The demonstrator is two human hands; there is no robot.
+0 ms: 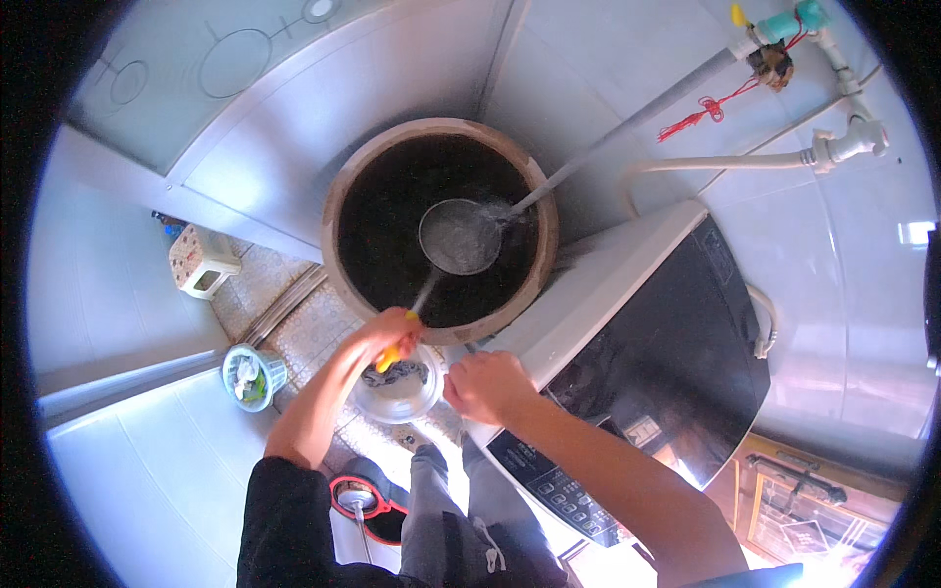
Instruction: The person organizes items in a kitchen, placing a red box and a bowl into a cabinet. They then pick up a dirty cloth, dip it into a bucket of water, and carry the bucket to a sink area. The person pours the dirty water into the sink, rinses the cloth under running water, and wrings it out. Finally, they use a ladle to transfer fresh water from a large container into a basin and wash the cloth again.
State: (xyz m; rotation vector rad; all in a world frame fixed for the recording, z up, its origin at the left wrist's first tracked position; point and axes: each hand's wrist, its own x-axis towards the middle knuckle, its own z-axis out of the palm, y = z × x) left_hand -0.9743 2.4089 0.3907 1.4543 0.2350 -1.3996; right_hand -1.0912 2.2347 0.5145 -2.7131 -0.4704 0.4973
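Note:
My left hand (390, 342) is closed around the yellow handle of a metal water ladle (462, 239). Its round bowl is over the dark inside of a large brown-rimmed vat (345, 158). A grey stream or tube (610, 140) slants down from the tap (779, 29) to the ladle's right edge, where water churns. My right hand (489, 386) is curled at the near corner of the washing machine (647, 353), beside the rim of a translucent plastic container (401, 411). Whether its fingers grip anything is hidden. Clear liquid and something dark grey show in the container, partly behind my left hand.
A white stool (206, 264) and a bin (253, 378) with litter stand on the tiled floor at left. A red-rimmed mop bucket (356, 500) is by my legs. A pale hose (720, 163) runs along the right wall, and a red tassel (680, 126) hangs from the tap.

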